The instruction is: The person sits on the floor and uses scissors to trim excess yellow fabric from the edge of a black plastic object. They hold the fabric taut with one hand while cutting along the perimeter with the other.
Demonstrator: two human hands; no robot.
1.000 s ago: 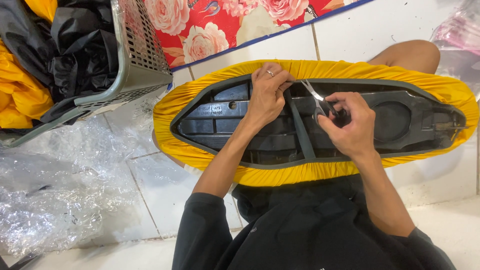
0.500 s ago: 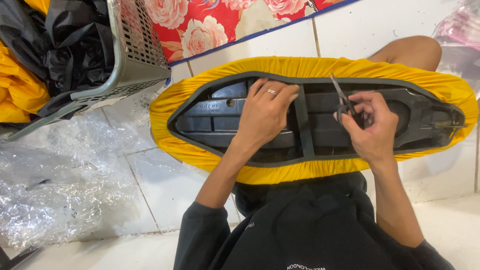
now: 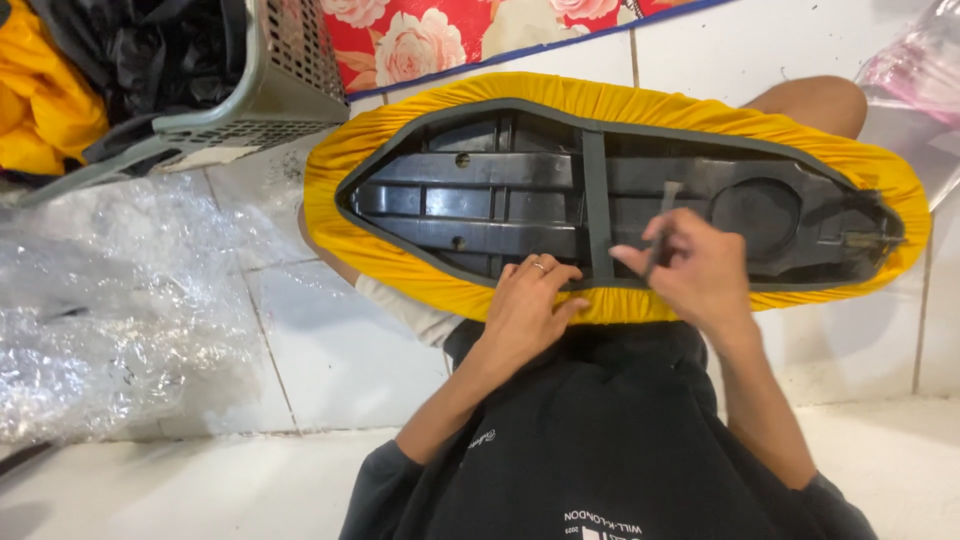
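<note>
Upturned motorcycle seat (image 3: 500, 200) across the lap, black underside up, yellow cover (image 3: 620, 105) stretched round its rim. Left hand (image 3: 525, 305) flat on the near edge, fingers together over the cover. Right hand (image 3: 700, 270) pinching a thin metal tool (image 3: 662, 222) (blurred) beside the grey strap (image 3: 595, 190). Grey basket (image 3: 290, 85) upper left.

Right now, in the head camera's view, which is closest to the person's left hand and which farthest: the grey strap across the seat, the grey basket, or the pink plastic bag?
From the left hand:
1. Grey strap, just to its right across the upturned seat's underside.
2. Grey basket, up at the left on the floor.
3. Pink plastic bag, far top right corner.
</note>
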